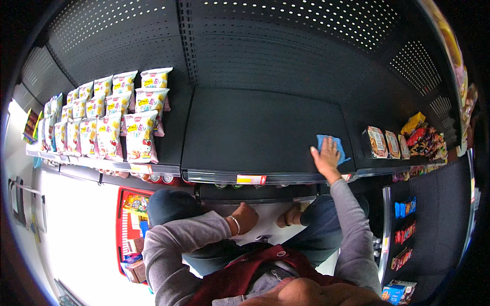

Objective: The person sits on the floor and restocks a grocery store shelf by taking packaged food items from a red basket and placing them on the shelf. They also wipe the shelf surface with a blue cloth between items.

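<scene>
My right hand (326, 157) lies flat with spread fingers on a blue cloth (338, 149), pressing it to the black shelf board (252, 130) near its right end. My left hand (245, 218) is curled into a loose fist between my knees, below the shelf's front edge. A bracelet circles that wrist, and no object shows in the fingers. Along the board's front runs a clear label strip holding a yellow and red price tag (251, 179).
Upright rows of white snack bags (142, 135) fill the shelf's left part. Several packaged tubs (377, 142) and small wrapped packets (430, 143) stand at the right. A red shopping basket (120, 229) with boxes sits on the floor at my left. Drink cans (167, 178) show on the shelf below.
</scene>
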`<state>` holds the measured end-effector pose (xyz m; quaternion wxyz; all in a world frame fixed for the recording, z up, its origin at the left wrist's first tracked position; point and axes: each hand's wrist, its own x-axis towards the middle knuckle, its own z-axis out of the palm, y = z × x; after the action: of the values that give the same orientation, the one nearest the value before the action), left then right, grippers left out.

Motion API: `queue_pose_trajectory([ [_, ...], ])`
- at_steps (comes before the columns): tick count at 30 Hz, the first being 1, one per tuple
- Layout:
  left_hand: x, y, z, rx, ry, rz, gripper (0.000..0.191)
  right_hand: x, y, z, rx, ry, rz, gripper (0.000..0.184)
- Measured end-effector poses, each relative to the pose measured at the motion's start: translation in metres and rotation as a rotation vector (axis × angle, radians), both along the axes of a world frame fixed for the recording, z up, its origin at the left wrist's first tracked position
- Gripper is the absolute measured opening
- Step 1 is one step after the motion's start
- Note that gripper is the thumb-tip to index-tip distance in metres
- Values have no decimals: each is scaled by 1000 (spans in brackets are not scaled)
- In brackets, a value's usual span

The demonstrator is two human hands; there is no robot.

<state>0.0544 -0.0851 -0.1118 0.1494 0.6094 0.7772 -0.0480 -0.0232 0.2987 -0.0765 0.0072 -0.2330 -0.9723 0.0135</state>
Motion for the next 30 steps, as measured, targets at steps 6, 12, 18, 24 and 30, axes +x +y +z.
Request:
queue_pose_trajectory([
  [6, 7, 2, -9, 90, 69, -17, 20, -53, -144, 6, -18, 47, 499, 87],
  [12, 10, 11, 3, -84, 30, -4, 25, -95, -299, 9, -149, 18, 997, 83],
  [18, 6, 5, 0, 10, 68, 44, 24, -135, -386, 0, -256, 108, 1291, 69],
  [24, -7, 8, -2, 1, 33, 102, 21, -214, -383, -9, -233, 244, 1102, 60],
  [30, -21, 9, 0, -74, -42, 188, 19, -267, -309, -1, -120, 194, 825, 62],
])
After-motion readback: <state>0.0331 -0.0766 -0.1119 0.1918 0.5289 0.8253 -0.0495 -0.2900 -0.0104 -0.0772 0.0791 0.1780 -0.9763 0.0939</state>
